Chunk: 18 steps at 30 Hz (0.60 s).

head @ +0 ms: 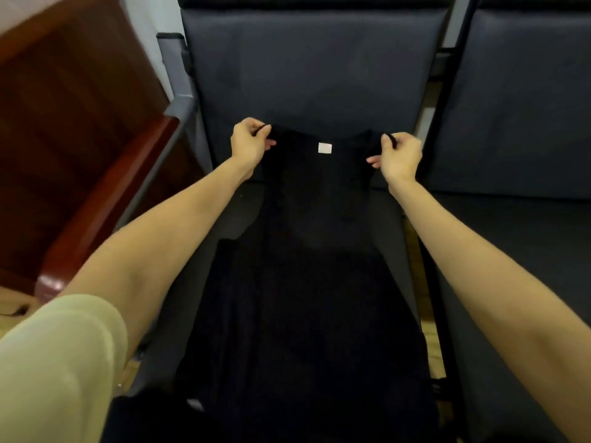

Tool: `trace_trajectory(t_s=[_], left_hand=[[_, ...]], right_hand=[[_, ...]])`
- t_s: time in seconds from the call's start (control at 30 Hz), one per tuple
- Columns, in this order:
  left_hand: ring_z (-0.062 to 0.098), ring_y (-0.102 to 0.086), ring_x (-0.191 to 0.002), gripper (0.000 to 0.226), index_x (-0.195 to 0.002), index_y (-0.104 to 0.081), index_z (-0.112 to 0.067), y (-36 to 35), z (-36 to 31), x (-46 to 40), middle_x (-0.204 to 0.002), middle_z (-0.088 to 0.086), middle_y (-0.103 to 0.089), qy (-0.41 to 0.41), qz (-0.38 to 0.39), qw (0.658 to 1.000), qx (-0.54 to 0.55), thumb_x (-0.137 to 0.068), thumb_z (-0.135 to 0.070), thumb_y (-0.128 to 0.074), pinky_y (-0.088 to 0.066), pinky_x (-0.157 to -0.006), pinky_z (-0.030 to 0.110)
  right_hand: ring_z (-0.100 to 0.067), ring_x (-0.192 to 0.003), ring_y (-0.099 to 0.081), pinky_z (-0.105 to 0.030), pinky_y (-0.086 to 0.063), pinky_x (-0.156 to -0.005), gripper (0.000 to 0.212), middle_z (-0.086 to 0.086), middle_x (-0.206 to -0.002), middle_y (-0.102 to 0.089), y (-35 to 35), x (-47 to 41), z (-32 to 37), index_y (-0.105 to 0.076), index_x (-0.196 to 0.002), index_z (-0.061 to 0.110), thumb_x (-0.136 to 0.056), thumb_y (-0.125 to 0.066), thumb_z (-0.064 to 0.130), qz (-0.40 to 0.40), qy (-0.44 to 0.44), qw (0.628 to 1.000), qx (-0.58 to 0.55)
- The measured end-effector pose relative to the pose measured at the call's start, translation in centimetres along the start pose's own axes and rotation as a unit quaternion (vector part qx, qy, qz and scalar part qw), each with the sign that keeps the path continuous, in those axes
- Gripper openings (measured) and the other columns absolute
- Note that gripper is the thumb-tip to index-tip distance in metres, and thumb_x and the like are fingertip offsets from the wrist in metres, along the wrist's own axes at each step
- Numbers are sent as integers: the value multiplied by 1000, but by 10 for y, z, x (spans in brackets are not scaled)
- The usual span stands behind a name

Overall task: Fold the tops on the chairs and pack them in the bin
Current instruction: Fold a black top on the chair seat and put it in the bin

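Black top point(307, 251) between both hands' fingers point(260, 135)

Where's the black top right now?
In the head view, the black top lies spread down the middle chair's seat, its shoulders pinched up by the left hand and right hand.

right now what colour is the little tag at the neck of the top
White, or very pale; the tag stands out on the black top in the head view.

Plain black fabric top point(307, 266), no print anywhere, just a small white neck label point(325, 147) near its collar. Beneath the top, a dark grey-blue padded chair point(307, 68). Left of the chair, glossy reddish-brown wooden panel point(80, 139). Pale cream sleeve point(57, 362) lower left.
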<state>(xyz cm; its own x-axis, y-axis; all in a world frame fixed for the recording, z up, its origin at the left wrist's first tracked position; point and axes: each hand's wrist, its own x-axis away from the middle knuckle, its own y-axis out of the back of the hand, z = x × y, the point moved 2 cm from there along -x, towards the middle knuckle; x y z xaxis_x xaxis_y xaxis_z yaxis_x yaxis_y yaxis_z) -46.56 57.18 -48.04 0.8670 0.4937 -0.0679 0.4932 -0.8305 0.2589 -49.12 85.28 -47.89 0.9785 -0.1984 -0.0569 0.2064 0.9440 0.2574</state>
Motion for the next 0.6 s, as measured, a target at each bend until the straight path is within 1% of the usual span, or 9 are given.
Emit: trace_trajectory(t_s=[0.1,0.17,0.23,0.27,0.33,0.4,0.43,0.5,0.6], left_hand=[[12,-68,-68,5,-100,-52,-9,-18,33,-8,-104,5,-58,36,24,999,-24,-97,-11,-55,-57,-68,26],[12,-67,-70,8,-105,-53,-8,-23,48,-7,-112,8,-59,58,41,997,-43,-97,-11,-54,-57,-69,25],[13,-66,-75,21,-117,-52,-6,-23,61,-2,-116,11,-58,76,65,993,-69,-98,-13,-54,-56,-68,24],[14,-64,-78,30,-126,-48,-6,-20,67,2,-116,10,-56,86,76,990,-85,-97,-14,-55,-55,-67,24],[18,-62,-87,42,-134,-42,-9,-8,81,18,-118,10,-53,102,89,982,-132,-95,-15,-58,-54,-71,28],[25,-61,-101,40,-129,-48,-9,13,96,39,-122,12,-55,96,80,969,-214,-93,-19,-62,-52,-85,36],[27,-59,-107,38,-124,-51,-8,25,103,51,-122,13,-57,88,71,959,-261,-91,-21,-63,-49,-90,37],[30,-57,-109,36,-118,-55,-7,48,118,80,-119,16,-58,80,51,942,-322,-89,-26,-65,-46,-91,37],[34,-55,-109,49,-116,-56,-6,76,130,125,-117,19,-56,102,13,925,-366,-86,-43,-68,-48,-90,42]], right_hand=[[-5,-38,-59,-21,-44,-43,28,-1,-63,-57,-19,-9,-38,-47,-71,18,-98,-53,14,-10,-75,997,4],[-6,-39,-61,-20,-47,-43,23,-5,-71,-58,-24,-10,-58,-48,-75,12,-97,-55,10,3,-134,990,-38],[-11,-50,-66,-19,-52,-48,10,-9,-88,-59,-22,-6,-69,-51,-96,2,-96,-58,9,41,-169,983,-66],[-13,-58,-67,-19,-54,-51,20,-10,-92,-58,-18,-2,-75,-50,-110,1,-95,-59,10,60,-176,981,-53],[-13,-65,-63,-17,-54,-51,31,-10,-92,-59,-4,10,-90,-48,-121,3,-94,-60,10,98,-172,980,13],[-13,-67,-59,-19,-53,-53,26,-13,-94,-62,14,28,-107,-54,-115,5,-93,-62,15,116,-149,977,103],[-16,-71,-59,-25,-53,-60,21,-13,-95,-64,23,38,-115,-58,-108,7,-92,-64,19,125,-135,972,145],[-19,-85,-60,-30,-46,-74,26,-11,-94,-67,39,62,-122,-65,-97,4,-89,-68,28,157,-97,958,218],[-21,-97,-60,-26,-44,-80,44,-10,-98,-66,49,94,-125,-67,-103,2,-79,-76,38,207,-53,937,275]])
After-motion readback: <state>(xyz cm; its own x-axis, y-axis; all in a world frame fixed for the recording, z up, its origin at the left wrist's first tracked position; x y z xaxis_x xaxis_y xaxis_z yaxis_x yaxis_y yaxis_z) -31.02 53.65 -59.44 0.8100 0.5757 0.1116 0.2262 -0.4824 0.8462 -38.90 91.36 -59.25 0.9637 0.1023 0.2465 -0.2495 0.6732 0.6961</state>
